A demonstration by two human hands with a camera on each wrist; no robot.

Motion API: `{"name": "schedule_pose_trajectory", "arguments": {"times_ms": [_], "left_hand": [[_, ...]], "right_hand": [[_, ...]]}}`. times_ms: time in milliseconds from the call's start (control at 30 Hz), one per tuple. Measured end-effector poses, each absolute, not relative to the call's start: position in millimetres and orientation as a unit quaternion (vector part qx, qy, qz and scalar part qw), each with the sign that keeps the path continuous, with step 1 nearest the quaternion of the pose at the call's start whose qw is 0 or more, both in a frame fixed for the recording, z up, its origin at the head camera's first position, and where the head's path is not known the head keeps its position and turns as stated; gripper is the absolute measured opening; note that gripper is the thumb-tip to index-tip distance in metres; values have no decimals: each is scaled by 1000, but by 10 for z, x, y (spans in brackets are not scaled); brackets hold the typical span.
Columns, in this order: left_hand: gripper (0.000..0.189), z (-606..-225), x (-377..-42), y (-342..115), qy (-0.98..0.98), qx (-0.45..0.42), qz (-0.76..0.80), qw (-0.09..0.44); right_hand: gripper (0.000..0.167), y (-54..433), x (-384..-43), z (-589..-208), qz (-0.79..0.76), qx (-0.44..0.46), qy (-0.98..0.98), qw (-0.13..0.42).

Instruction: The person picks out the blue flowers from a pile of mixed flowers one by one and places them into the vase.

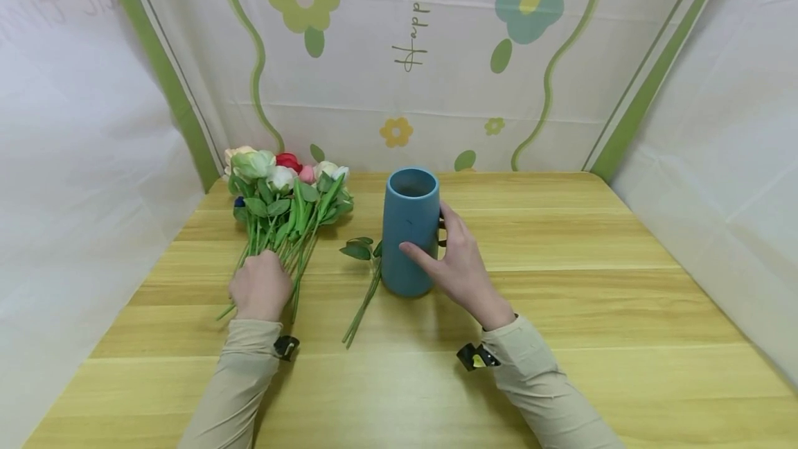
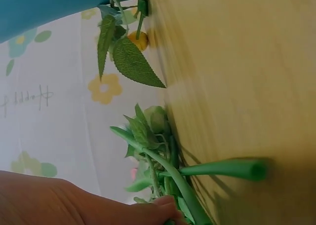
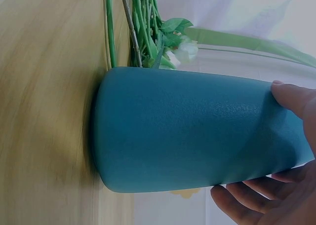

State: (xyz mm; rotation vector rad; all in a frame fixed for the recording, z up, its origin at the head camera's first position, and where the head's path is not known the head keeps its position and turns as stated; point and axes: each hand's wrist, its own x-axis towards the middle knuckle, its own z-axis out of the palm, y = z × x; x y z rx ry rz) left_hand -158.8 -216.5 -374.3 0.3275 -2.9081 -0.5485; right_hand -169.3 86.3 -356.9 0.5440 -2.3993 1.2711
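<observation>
The vase (image 1: 409, 262) stands upright on the wood-grained table (image 1: 561, 380), a matte blue, finely grained cylinder narrowing toward its round open mouth. The right hand (image 1: 466, 272) grips its right side, thumb parted from the fingers, which curve round the wall. Just left of the vase lies a slim sprig (image 1: 364, 305) with flat, pointed, veined leaves. Farther left, the left hand (image 1: 260, 286) is bunched, pinching smooth green stems (image 1: 303, 262) below rounded, ruffled blooms (image 1: 252, 163). Behind the vase hangs creased, flower-printed cloth (image 1: 355, 82).
</observation>
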Motion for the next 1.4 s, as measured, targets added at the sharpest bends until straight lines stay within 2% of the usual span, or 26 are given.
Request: {"name": "schedule_pose_trajectory", "arguments": {"times_ms": [200,533,1400], "left_hand": [[35,-3697,-1566,-2146,-973,109,-188,75],[45,-3645,-1549,-2132,-971,101,-193,93],[43,-3618,-1560,-2095,-957,104,-212,166]], "right_hand": [[90,865,-1693,-3569,451,193,-852,183],[90,858,-1697,-3574,458,194,-849,182],[91,856,-1685,-3556,452,187,-854,175]]}}
